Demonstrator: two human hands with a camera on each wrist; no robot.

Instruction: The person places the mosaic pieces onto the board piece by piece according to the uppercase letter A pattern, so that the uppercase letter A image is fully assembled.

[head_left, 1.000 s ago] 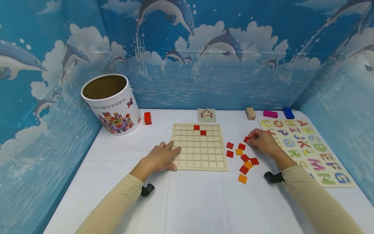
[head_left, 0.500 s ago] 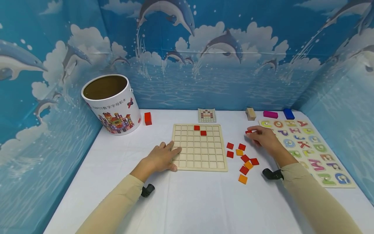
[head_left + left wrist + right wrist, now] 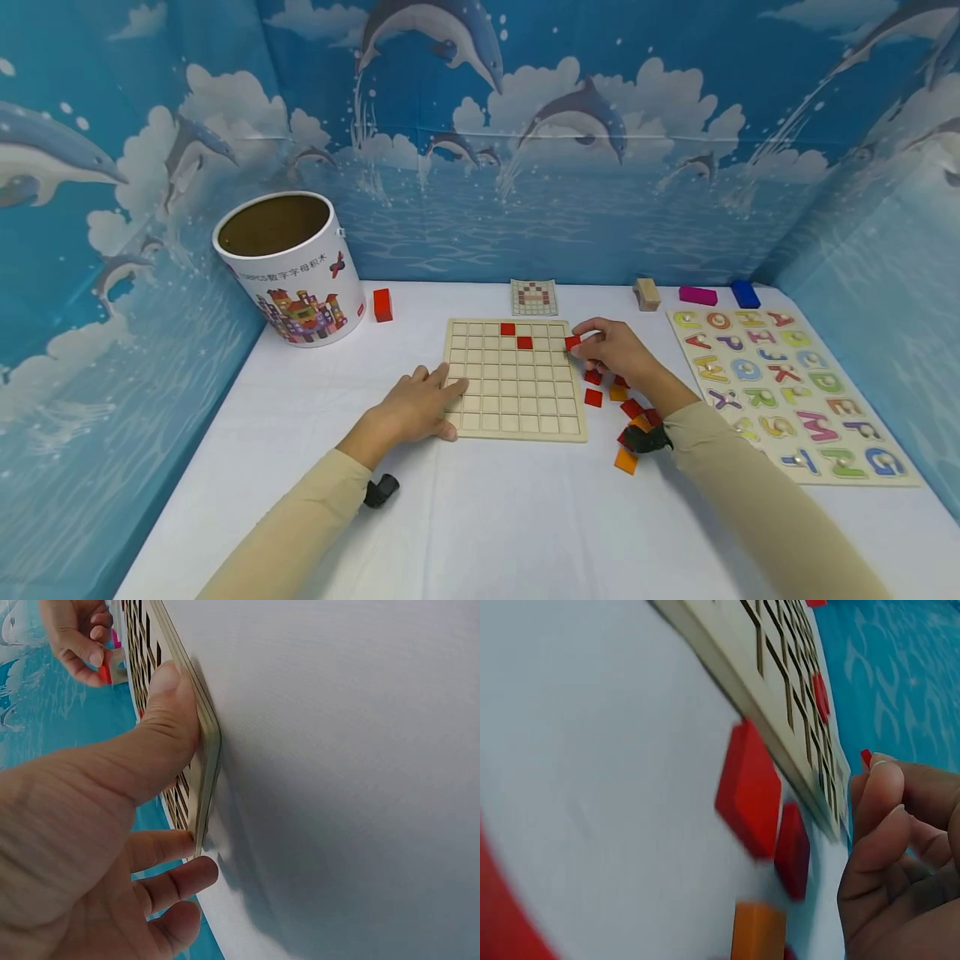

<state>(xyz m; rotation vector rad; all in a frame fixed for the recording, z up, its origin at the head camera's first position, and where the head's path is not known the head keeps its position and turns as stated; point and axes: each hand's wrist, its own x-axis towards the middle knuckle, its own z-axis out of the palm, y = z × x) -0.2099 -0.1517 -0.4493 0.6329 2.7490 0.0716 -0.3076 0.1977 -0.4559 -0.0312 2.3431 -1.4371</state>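
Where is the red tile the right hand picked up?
In the head view, the right hand pinches the red tile at the grid board's right edge, near its top.

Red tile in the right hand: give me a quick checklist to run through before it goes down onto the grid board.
1. Grip on the red tile: pinched at the fingertips of the right hand. Ok.
2. Grid board steadied: left hand rests on its left edge, thumb against the rim. Ok.
3. Tile over a cell: it sits at the board's right edge, upper rows. Whether it is lined up with one cell, cannot tell.
4. Cells near the tile free: only two red tiles placed, both in the top rows further left. Ok.
5. Pattern card readable: in view behind the board, but too small to read. Cannot tell.
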